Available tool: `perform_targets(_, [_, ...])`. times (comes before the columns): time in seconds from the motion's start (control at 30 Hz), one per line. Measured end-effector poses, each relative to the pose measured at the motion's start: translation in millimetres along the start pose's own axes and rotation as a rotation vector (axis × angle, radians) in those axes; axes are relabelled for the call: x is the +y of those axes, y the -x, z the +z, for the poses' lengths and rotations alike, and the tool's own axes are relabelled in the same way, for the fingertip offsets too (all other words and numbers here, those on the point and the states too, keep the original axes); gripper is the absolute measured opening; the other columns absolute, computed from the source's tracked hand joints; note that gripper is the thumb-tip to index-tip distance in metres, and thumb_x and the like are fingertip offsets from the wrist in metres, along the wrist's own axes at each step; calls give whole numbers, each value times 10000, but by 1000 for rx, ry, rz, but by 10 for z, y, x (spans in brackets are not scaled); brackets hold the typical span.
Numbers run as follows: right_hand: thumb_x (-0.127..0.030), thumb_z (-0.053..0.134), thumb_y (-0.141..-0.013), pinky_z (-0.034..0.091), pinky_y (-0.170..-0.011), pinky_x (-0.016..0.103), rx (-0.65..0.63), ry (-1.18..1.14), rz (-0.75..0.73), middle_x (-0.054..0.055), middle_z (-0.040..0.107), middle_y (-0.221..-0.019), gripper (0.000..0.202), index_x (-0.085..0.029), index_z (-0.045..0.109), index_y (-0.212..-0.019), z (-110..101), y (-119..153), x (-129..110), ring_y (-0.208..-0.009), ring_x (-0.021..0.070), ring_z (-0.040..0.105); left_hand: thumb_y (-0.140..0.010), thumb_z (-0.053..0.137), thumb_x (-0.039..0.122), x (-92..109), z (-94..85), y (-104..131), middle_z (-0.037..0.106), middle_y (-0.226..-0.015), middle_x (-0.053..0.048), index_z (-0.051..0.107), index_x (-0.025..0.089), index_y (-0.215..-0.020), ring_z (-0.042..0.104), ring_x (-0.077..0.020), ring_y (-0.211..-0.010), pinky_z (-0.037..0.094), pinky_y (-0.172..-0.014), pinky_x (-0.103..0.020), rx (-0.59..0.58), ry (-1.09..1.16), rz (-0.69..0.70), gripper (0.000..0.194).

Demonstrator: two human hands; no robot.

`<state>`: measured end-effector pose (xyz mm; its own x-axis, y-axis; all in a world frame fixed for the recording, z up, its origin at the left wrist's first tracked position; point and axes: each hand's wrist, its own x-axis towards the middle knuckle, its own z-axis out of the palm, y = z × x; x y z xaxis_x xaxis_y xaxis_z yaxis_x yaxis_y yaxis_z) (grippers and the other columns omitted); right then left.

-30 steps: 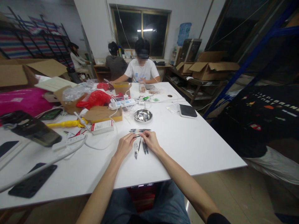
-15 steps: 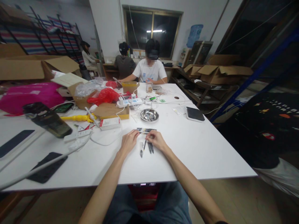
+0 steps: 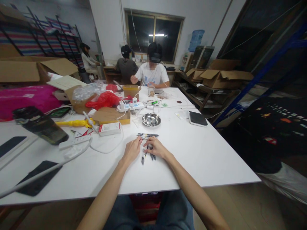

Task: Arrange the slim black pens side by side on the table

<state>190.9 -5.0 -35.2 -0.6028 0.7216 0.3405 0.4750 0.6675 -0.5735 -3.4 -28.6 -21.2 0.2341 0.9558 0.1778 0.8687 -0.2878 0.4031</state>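
Mostly slim and dark, the pens (image 3: pixel 148 134) on white

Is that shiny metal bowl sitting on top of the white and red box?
No, the metal bowl sits directly on the white table, apart from the box.

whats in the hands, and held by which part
The left hand seems to pinch a thin dark pen part by one end; whether the right hand holds anything cannot be told.

Both hands (image 3: pixel 143 149) meet over pens (image 3: pixel 147 135) on the white desk (image 3: pixel 206 159), near a shiny metal bowl (image 3: pixel 151 123) holding small parts.
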Motion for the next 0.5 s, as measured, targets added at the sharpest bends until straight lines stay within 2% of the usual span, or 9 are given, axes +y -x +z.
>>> perform_targets(0.3, [-327, 775, -830, 406, -850, 338, -16, 41, -13, 61, 633, -951, 157, -203, 762, -925, -26, -23, -105, -915, 210, 503, -1040, 282, 296, 84, -40, 15, 699, -788, -22, 540, 224, -1037, 704, -213, -788, 335, -612, -270, -61, -77, -4, 268])
perform_targets(0.5, [-299, 774, -829, 407, -851, 341, 25, -20, 5, 61, 645, -923, 121, -193, 740, -876, -18, -46, -136, -924, 221, 528, -1037, 283, 303, 72, -20, 0, 700, -793, -36, 551, 223, -1031, 705, -219, -796, 362, -624, -264, -42, -71, 9, 280])
